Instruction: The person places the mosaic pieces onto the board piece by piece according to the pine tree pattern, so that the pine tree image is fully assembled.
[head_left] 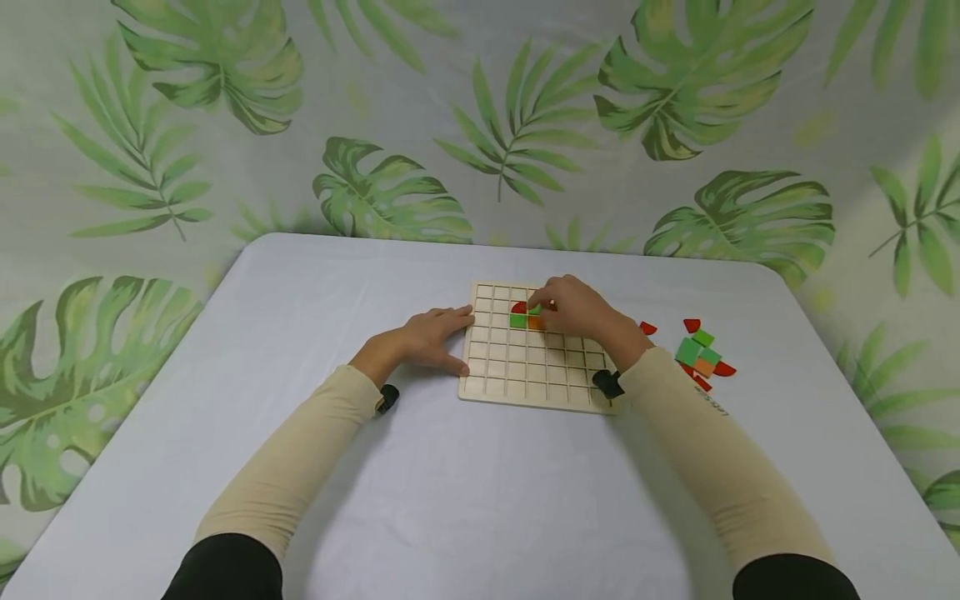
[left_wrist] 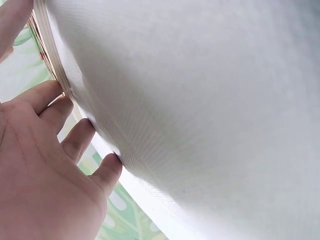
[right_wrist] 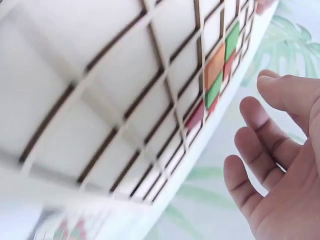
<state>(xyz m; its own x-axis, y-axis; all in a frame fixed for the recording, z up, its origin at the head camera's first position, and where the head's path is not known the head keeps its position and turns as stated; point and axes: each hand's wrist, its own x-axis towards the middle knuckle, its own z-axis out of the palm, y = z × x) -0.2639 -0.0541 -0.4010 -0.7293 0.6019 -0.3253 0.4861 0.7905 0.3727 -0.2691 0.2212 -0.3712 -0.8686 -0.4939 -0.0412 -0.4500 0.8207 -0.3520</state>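
From above, the head view gives me the wooden grid board (head_left: 517, 367) lying on the white table (head_left: 375, 517), the left hand (head_left: 431, 337) at its left edge, thumb well apart from the fingers. The left wrist view adds the palm side: 4 fingers spread, the index tip against the board's edge. The right hand (head_left: 577, 308) is above the board, and beside it the head view shows 4 coloured tiles (head_left: 518, 320) in the grid: 1 red, 2 green, 1 orange. The right wrist view reveals a dark red piece (right_wrist: 196, 116) hidden from above, and that hand loosely bent, thumb away from the fingers; whether a fingertip touches a tile, I cannot tell. Only the head view clearly shows the loose pieces (head_left: 688, 352), red, green and orange, right of the board.
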